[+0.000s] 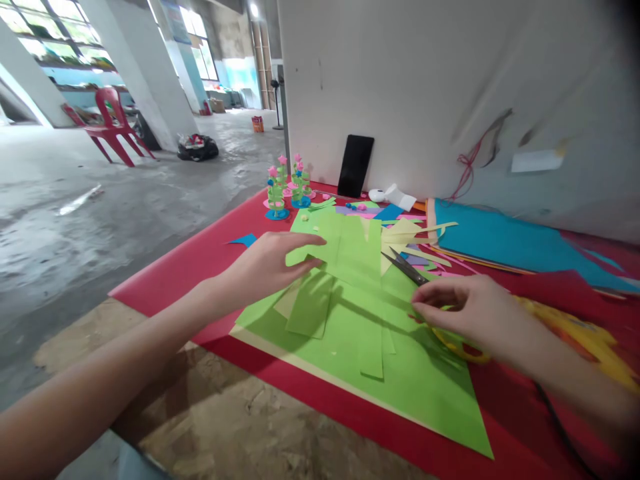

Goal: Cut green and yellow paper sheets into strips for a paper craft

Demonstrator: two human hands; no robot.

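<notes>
My left hand (267, 267) reaches over sheets of light green paper (420, 393), thumb and index finger apart. Just under its thumb lies a small green paper rectangle (310, 310). A longer green strip (373, 347) rests on the sheet to the right. My right hand (465, 303) is curled around scissors (407, 265), whose dark blades point up and left, away from me. The handles are partly hidden by the fingers, and a yellow loop (465, 350) shows below the hand. The blades' tips lie near pale paper scraps (400, 233).
Small paper towers with pink and blue tops (277, 193) stand at the table's back left corner. A black phone (356, 167) leans on the wall. Blue sheets (510, 233) lie back right; a yellow tool (575, 327) lies beside my right forearm. Red paper (200, 273) covers the table.
</notes>
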